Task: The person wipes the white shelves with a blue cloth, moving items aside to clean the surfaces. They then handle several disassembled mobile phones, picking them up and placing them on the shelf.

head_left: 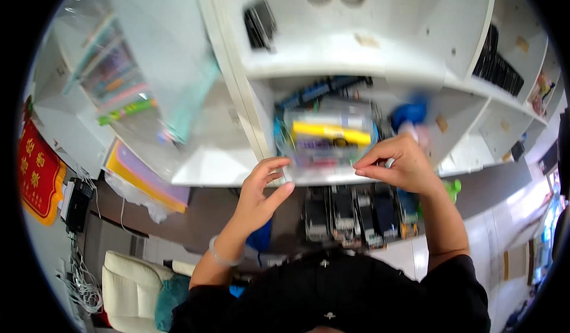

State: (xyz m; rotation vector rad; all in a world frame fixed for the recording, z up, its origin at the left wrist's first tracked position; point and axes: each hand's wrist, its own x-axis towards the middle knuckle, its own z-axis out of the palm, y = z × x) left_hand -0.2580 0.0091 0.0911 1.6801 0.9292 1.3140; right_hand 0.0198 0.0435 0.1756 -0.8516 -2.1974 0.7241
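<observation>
Both hands are in front of a white shelf compartment. Inside it stands a clear plastic container (288,146) with a yellow strip-like item (332,134) and other small things, blurred. My left hand (258,193) is just left of the container's front, thumb and fingers apart, holding nothing. At the container's right front corner is my right hand (404,163), thumb and index fingertip drawn close in a pinch. Anything between those fingertips is too small to make out. Whether either hand touches the container cannot be told.
A blurred blue object (409,113) lies right of the container, dark blue gear (323,89) behind it. Several dark electronic parts (356,214) crowd the counter below. Coloured folders (145,175) lean at left. Black items fill shelves above. A cream chair (133,291) stands lower left.
</observation>
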